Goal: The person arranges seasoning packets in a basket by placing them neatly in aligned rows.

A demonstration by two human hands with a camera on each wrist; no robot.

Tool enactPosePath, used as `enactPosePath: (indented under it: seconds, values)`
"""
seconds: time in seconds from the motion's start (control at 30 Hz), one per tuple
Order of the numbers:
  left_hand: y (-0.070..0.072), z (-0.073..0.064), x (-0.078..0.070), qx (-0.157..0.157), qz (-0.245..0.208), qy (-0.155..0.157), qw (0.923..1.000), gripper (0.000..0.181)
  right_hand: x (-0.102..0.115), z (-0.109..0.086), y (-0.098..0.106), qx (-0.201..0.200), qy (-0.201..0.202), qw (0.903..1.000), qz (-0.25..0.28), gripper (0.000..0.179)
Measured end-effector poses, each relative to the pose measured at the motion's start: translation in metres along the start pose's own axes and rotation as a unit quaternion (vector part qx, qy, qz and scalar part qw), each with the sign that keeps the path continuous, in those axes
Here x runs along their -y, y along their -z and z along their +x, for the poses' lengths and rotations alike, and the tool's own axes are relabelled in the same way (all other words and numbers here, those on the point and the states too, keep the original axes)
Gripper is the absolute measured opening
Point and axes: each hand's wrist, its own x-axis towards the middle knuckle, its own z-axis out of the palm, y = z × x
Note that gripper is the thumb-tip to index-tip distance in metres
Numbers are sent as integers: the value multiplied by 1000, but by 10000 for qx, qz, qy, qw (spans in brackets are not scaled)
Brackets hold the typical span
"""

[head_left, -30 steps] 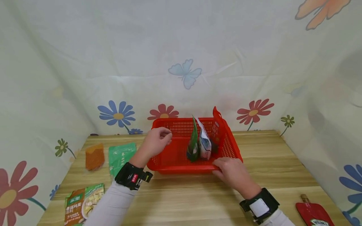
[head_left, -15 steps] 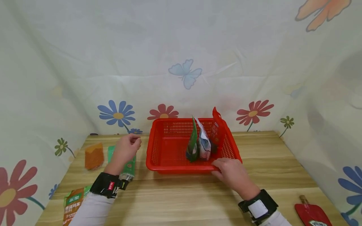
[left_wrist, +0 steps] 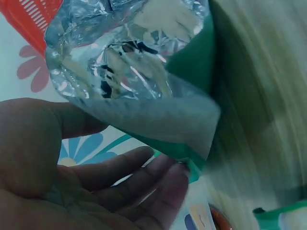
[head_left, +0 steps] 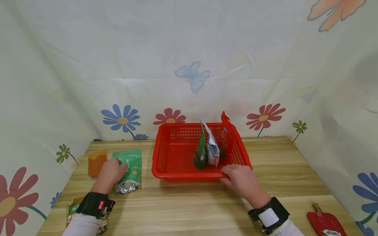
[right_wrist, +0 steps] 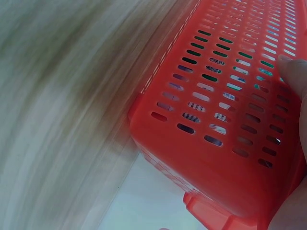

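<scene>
My left hand (head_left: 111, 172) is at the left edge of a green pouch (head_left: 134, 165) with a silver base, lying on the table. In the left wrist view, the thumb touches the pouch's silvery end (left_wrist: 124, 62), and the fingers (left_wrist: 158, 196) extend loosely along its far side, not closed round it. My right hand (head_left: 243, 182) holds the front rim of a red plastic basket (head_left: 186, 177) near its right corner, thumb against the slotted outer wall (right_wrist: 192, 143). Inside the basket stand a green packet (head_left: 200, 152), a white packet (head_left: 213, 152) and a red packet (head_left: 226, 132).
An orange packet (head_left: 96, 162) lies left of the green pouch. Partly under the left forearm is a brown and green seasoning packet (head_left: 72, 209). A red Heinz pouch (head_left: 326, 223) lies at the front right of the wooden table (head_left: 189, 206). A flower-printed curtain (head_left: 141, 91) closes the back.
My left hand has moved left and down from above the basket to the green pouch. My right hand stays on the basket rim.
</scene>
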Motion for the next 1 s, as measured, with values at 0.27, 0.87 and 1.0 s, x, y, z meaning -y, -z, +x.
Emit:
enactPosePath:
  seconds: [0.27,0.87,1.0]
  values:
    - [4,-4,3,424,113,427,9981,64,-1,-1,-1,-6,18,10000,-37,29]
    - [-2,-2,7,1010,730,746,9894,107,-1,1,-1,-4,7,10000,-67,28]
    - [-3,0,7,1013,535,941,9890,111,0,0,-1,-4,-6,10000,-68,28]
